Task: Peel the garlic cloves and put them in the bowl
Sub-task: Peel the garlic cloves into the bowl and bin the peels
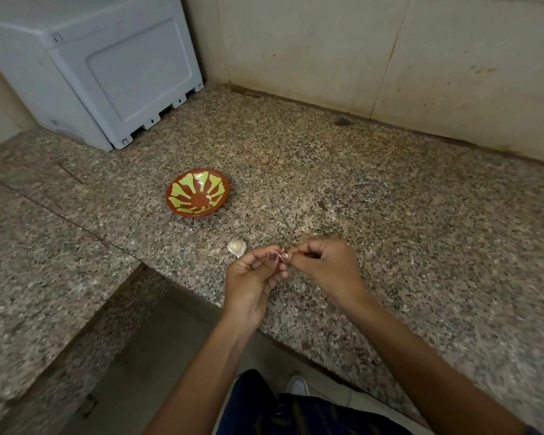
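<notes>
A small garlic clove (pixel 279 256) with pinkish-white skin is held between both hands above the counter's front edge. My left hand (pixel 254 281) pinches it from the left with thumb and fingertips. My right hand (pixel 325 267) pinches its skin from the right, fingers curled. Most of the clove is hidden by the fingers. A white garlic piece (pixel 236 247) lies on the counter just left of my left hand. The brown bowl (pixel 198 192) with a green flower pattern stands farther back to the left; nothing shows inside it.
The speckled granite counter (pixel 390 215) runs to a tiled wall (pixel 358 58) behind. A grey-white plastic appliance (pixel 107 73) stands at the back left. A lower granite ledge (pixel 44 262) lies to the left, with floor below.
</notes>
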